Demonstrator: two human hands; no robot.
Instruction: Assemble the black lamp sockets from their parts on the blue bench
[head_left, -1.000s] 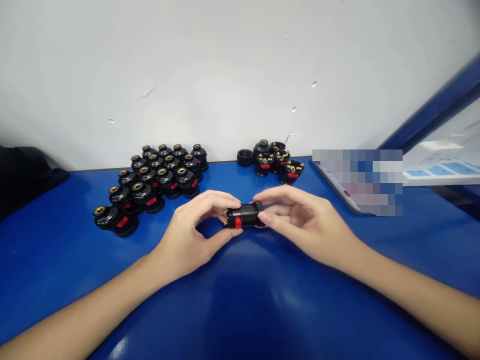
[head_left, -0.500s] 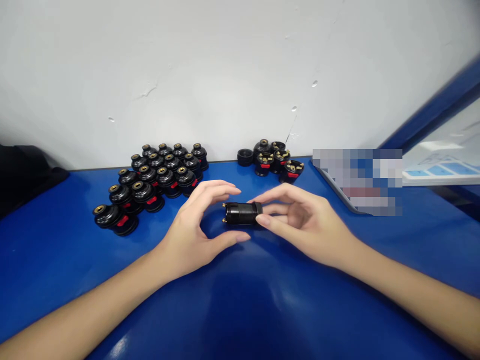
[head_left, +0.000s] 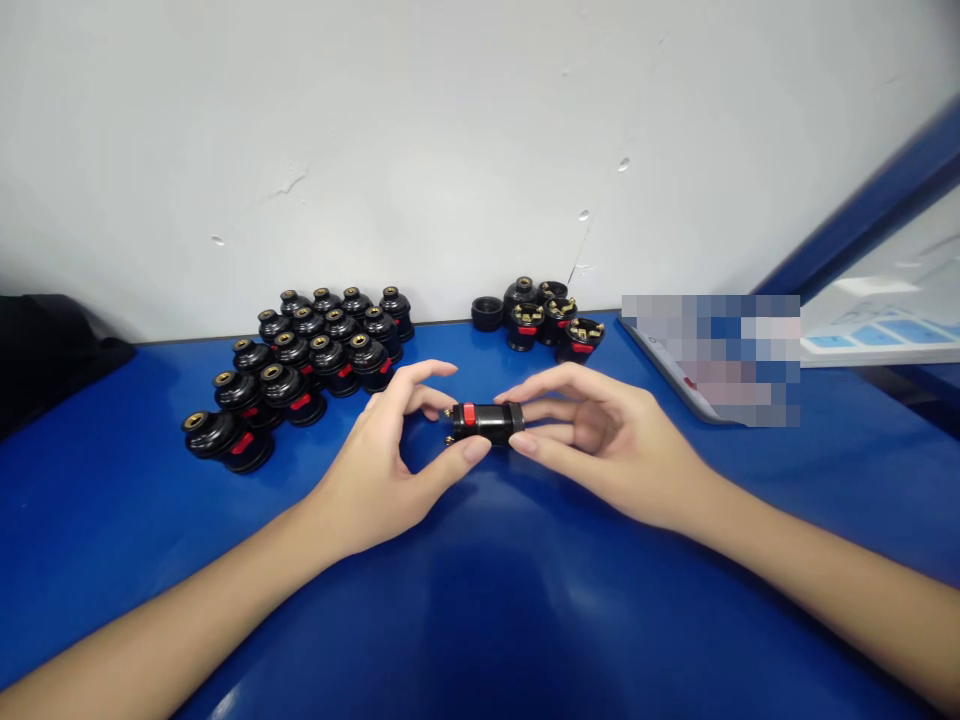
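A black lamp socket (head_left: 491, 424) lies sideways between my hands, its red switch facing up and small brass screws at its left end. My right hand (head_left: 611, 440) is closed on the ringed right end, with thumb in front and fingers behind. My left hand (head_left: 390, 450) curves around the left end with fingers apart. Its thumb tip is at the socket's near side, while the index finger stays clear of it. Left of my hands stand several capped lamp sockets (head_left: 282, 392) in rows, with brass-threaded tops and red switches.
Toward the back right stand several uncapped sockets (head_left: 581, 342) with brass contacts showing, a loose cap (head_left: 523, 292) and a black ring (head_left: 487, 314). A tablet-like device (head_left: 667, 375), partly blurred, lies to the right on the blue table (head_left: 480, 620). Dark cloth (head_left: 52, 350) is at far left.
The lamp socket has turned about its long axis, so its red switch now shows on top. My left thumb has moved up to the socket, and the left fingers have drawn back slightly.
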